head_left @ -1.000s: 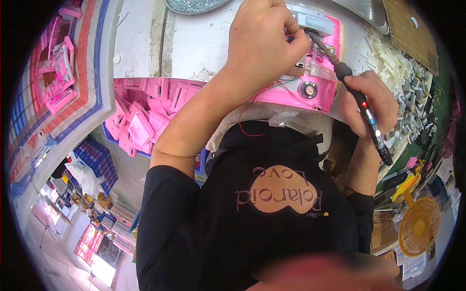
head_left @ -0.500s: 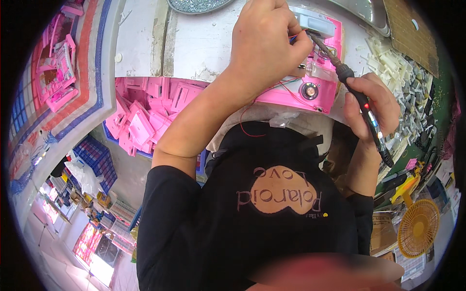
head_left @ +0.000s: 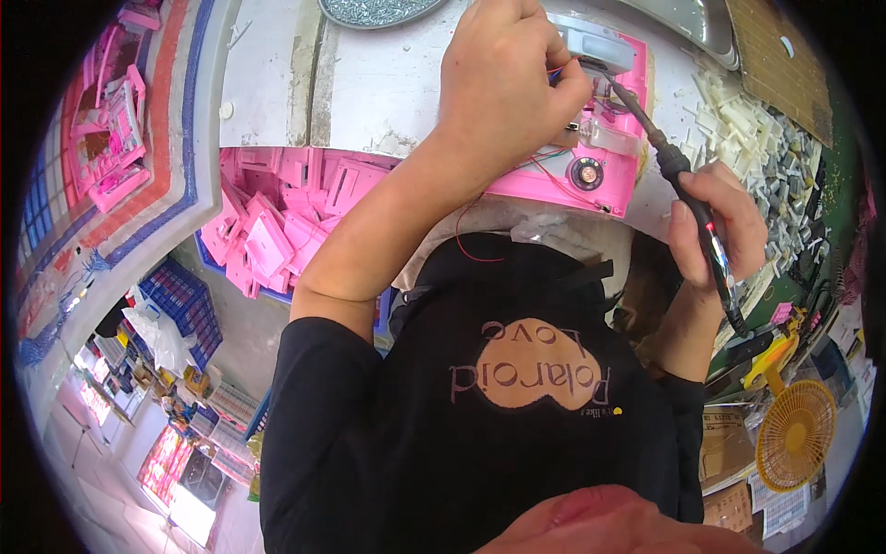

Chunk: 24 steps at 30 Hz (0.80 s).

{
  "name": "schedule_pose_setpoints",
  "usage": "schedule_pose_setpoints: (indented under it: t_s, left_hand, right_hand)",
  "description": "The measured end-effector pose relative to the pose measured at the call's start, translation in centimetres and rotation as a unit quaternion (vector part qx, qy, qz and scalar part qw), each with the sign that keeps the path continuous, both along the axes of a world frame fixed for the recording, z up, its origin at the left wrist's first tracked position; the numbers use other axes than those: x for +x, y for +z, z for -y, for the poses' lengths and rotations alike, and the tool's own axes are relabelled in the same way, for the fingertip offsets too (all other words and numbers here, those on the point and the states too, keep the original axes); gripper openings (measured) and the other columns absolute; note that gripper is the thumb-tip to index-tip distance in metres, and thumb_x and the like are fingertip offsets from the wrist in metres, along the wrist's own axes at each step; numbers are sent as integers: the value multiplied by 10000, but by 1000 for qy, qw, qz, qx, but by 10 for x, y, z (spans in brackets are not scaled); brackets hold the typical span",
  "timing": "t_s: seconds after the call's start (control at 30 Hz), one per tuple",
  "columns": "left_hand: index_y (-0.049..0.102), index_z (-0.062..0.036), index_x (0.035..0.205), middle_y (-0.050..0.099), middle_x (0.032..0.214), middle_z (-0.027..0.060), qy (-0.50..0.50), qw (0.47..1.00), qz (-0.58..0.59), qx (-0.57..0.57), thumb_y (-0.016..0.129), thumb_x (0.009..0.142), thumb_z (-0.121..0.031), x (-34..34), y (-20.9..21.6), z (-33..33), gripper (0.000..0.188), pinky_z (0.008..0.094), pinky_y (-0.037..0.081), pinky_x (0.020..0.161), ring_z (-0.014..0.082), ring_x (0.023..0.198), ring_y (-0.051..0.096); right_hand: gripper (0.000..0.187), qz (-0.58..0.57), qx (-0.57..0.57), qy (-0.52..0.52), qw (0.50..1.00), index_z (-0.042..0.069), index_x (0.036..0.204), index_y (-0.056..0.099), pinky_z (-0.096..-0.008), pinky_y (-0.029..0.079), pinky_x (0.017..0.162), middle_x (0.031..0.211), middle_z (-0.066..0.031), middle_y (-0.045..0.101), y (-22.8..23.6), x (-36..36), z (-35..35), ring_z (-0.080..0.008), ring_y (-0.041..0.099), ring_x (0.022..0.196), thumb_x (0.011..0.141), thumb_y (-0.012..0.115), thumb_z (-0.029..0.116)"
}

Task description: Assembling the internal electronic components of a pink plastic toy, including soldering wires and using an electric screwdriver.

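Over the bench (head_left: 360,102), in the head view, the right hand (head_left: 724,231) is holding a soldering iron (head_left: 672,162), its grip wrapped around the dark handle, metal tip pointing into the pink housing (head_left: 616,180). And the left hand (head_left: 503,78) is leaning over that housing, thumb and fingertip together, seemingly clamped on a thin red wire (head_left: 556,70); whether the tip is touching anything, I'm not able to tell! The housing is lying at the bench's near edge, a round speaker-like part (head_left: 585,173) facing up, a grey-blue block (head_left: 598,48) sitting toward its far end. Light, stiff plastic, I'm judging, best taken by its outer walls. That wire is looking soft and easily snapped; the iron is probably hot, so handle only!
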<state>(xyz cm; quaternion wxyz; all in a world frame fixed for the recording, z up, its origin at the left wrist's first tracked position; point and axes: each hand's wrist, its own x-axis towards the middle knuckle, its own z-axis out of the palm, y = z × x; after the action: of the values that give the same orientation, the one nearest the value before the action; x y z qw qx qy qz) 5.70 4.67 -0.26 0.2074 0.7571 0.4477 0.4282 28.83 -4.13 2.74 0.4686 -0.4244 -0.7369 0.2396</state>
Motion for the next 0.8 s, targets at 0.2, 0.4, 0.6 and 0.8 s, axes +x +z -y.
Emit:
schedule_pose_setpoints:
  t_s: [0.2, 0.4, 0.6, 0.8]
  left_hand:
    - [547, 0, 691, 519, 796, 148, -2, 1000, 6, -2, 702, 684, 4, 1, 1, 0, 155, 426, 447, 672, 333, 750, 545]
    - [539, 3, 675, 513, 782, 152, 8, 1000, 0, -29, 690, 692, 12, 2, 5, 1, 152, 424, 442, 659, 329, 730, 538]
    - [541, 3, 678, 514, 781, 150, 8, 1000, -3, -18, 690, 701, 15, 2, 5, 2, 151, 420, 441, 661, 324, 728, 540]
    - [545, 6, 680, 523, 787, 153, 9, 1000, 1, -18, 690, 709, 17, 3, 6, 3, 148, 419, 447, 663, 322, 734, 546]
  right_hand:
    - [263, -24, 21, -9, 999, -67, 1011, 673, -290, 365, 515, 662, -101, 569, -4, 6, 4, -191, 503, 557, 763, 740, -15]
    - [253, -25, 13, -14, 1000, -68, 1006, 671, -290, 369, 517, 663, -99, 569, -2, 8, 8, -190, 504, 556, 766, 731, -18]
    - [266, -28, 15, -12, 999, -68, 1015, 667, -287, 374, 519, 675, -111, 587, -3, 11, 8, -193, 517, 562, 762, 736, -23]
    - [274, -32, 18, -19, 999, -75, 1020, 658, -294, 401, 535, 733, -144, 636, -3, 10, 10, -197, 533, 579, 761, 739, -37]
